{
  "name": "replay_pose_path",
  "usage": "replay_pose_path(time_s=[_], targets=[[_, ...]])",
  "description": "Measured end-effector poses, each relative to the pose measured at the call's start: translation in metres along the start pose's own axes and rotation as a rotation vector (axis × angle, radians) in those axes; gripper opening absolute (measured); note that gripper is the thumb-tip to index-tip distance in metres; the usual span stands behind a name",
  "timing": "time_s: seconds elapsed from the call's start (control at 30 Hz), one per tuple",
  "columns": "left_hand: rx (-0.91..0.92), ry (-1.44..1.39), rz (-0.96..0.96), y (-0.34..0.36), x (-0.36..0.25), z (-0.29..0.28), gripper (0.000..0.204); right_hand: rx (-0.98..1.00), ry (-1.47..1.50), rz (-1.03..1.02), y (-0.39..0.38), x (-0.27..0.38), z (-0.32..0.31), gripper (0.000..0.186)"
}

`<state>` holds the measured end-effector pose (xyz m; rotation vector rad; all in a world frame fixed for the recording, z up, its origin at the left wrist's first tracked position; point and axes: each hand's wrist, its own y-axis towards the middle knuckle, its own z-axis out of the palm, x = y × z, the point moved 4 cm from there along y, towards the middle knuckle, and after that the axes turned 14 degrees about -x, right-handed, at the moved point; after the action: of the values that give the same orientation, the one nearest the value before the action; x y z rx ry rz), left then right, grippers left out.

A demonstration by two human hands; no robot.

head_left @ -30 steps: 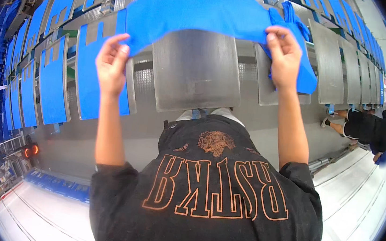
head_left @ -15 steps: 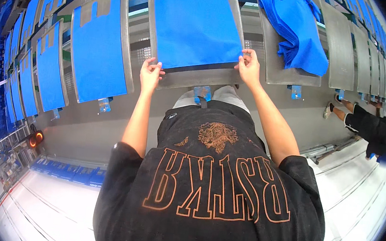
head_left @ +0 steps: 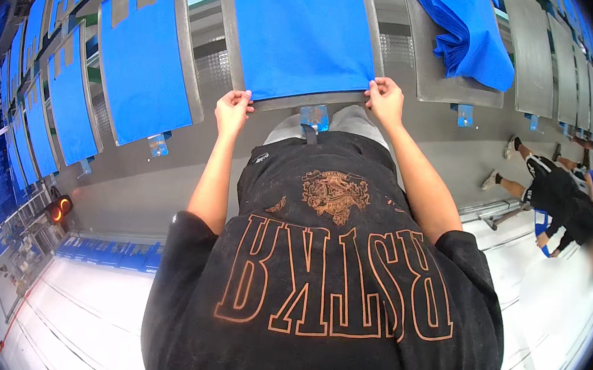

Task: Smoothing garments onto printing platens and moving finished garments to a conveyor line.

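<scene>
A blue fabric bag [head_left: 305,34] lies flat over a grey metal plate [head_left: 298,101] in front of me. My left hand [head_left: 233,111] pinches the bag's near left corner between thumb and fingers. At the near right corner, my right hand [head_left: 385,100] grips the cloth the same way. The near edge is stretched between both hands and lies close to the plate's near edge. The bag's far end runs out of the picture.
To the right, a bunched stack of blue bags [head_left: 464,36] rests on another plate [head_left: 458,93]. More plates with blue bags [head_left: 143,60] line the left. Bare plates [head_left: 530,61] continue at right, where a person in black [head_left: 563,191] stands. A blue bracket [head_left: 314,117] juts toward my waist.
The bag's near edge has come closer to the plate's near edge, with both hands still on its corners. Neighbouring plates sit slightly higher in view. More of the person at right shows.
</scene>
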<state>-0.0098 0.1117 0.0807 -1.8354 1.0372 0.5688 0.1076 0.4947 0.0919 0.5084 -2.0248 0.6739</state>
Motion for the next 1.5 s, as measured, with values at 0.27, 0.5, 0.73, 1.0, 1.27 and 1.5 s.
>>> replay_pose_path(time_s=[0.27, 0.5, 0.73, 1.0, 1.27, 1.5], targets=[[-0.05, 0.047, 0.036, -0.006, 0.006, 0.005, 0.022, -0.016, -0.174, 0.097, 0.003, -0.012, -0.013, 0.031], [-0.052, 0.095, 0.0, -0.024, 0.01, 0.018, 0.02, -0.025, -0.15, 0.137, 0.003, -0.037, -0.024, 0.03], [-0.063, 0.019, 0.017, -0.023, 0.024, 0.019, 0.022, 0.03, -0.068, 0.187, 0.006, -0.053, -0.028, 0.027], [-0.085, -0.024, 0.031, -0.015, 0.04, 0.013, 0.023, 0.063, 0.06, 0.291, -0.001, -0.066, -0.019, 0.024], [-0.076, 0.008, 0.026, -0.012, 0.044, 0.01, 0.023, 0.069, 0.004, 0.259, 0.0, -0.066, -0.014, 0.024], [-0.068, -0.021, 0.068, -0.007, 0.06, 0.007, 0.021, 0.086, -0.033, 0.229, -0.006, -0.074, -0.011, 0.024]])
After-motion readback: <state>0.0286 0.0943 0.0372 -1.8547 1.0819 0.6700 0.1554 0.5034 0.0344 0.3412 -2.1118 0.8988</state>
